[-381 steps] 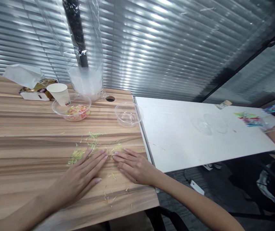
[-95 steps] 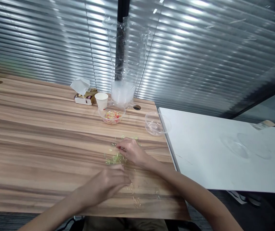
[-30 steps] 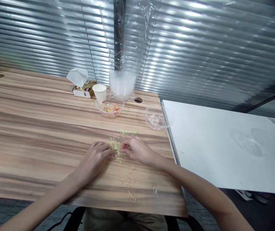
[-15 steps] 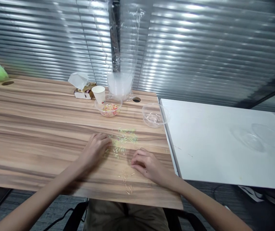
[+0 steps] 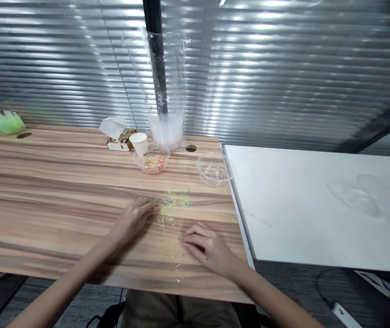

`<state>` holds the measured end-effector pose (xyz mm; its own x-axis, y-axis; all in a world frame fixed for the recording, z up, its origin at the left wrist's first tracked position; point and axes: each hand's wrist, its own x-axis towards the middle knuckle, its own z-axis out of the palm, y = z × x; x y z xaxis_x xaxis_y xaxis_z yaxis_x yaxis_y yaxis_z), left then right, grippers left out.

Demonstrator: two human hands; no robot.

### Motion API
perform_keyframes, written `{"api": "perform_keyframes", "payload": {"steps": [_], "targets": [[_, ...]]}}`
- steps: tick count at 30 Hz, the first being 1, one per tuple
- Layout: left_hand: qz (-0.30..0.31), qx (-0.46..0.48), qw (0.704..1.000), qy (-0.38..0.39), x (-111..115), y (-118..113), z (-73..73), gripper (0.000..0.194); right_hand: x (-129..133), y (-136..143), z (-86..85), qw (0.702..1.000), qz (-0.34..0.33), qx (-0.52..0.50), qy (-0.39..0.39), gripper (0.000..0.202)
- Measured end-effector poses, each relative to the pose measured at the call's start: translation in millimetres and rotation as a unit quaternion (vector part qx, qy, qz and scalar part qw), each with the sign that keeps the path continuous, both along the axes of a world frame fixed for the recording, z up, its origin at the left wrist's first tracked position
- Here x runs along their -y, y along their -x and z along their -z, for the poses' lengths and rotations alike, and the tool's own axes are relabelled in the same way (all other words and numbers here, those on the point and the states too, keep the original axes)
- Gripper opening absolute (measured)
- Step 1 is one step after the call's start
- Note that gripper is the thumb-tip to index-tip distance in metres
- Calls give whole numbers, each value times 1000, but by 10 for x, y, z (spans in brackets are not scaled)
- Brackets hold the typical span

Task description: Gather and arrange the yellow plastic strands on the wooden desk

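A loose patch of small, thin green-yellow stick-like pieces (image 5: pixel 174 202) is spread on the wooden table. At its left edge, my left hand (image 5: pixel 136 215) rests with bent fingers pressed together, the tips down among the pieces. Lower and to the right, my right hand (image 5: pixel 207 246) has its thumb and forefinger brought together close to the tabletop. Whatever either hand pinches is too small to make out. Just left of and below my right hand lies a thin trail of tan stick-like pieces (image 5: pixel 177 268).
Behind the patch stand a clear bowl of red and yellow pieces (image 5: pixel 156 165), a paper cup (image 5: pixel 139 145), a tissue box (image 5: pixel 119 142) and bagged stacked plastic bowls (image 5: pixel 166 130). Another clear bowl (image 5: pixel 215 172) sits by the seam with the white table (image 5: pixel 300 218).
The view has tilted, so everything sits slightly lower in the picture. Both hands stay at nearly the same spots by the pieces, with small finger shifts.
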<state>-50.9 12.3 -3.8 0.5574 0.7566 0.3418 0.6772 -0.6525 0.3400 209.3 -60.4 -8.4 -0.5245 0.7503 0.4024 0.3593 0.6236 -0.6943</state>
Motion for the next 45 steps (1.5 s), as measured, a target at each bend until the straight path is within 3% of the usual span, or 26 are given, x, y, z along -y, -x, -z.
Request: {"api": "perform_keyframes", "payload": {"steps": [4,9,18,28,32,35,38,42,45], "targets": [[26,-5,999,47,-169,-12,-54,18,-40,-13,9,999,18,-25,14,19],[13,-17,995,98,-284,34,-122,18,-57,-21,30,999,13,-36,33,20],[8,0,974,225,-437,180,-72,23,-77,-11,33,998,15,-42,42,18],[-3,-45,979,199,-458,67,-110,24,-65,-21,86,998,43,-36,40,18],[3,-50,989,137,-475,81,-124,21,-51,-21,83,997,45,-35,45,18],[-1,-31,996,85,-400,77,-151,18,-53,-21,92,997,47,-35,49,18],[14,4,998,67,-177,44,-148,18,-61,-20,100,996,54,-38,53,17],[-2,36,998,41,186,3,-29,20,-65,-19,90,995,58,-53,62,18],[-15,67,997,25,327,10,78,19,-62,-20,87,996,55,-51,58,18]]}}
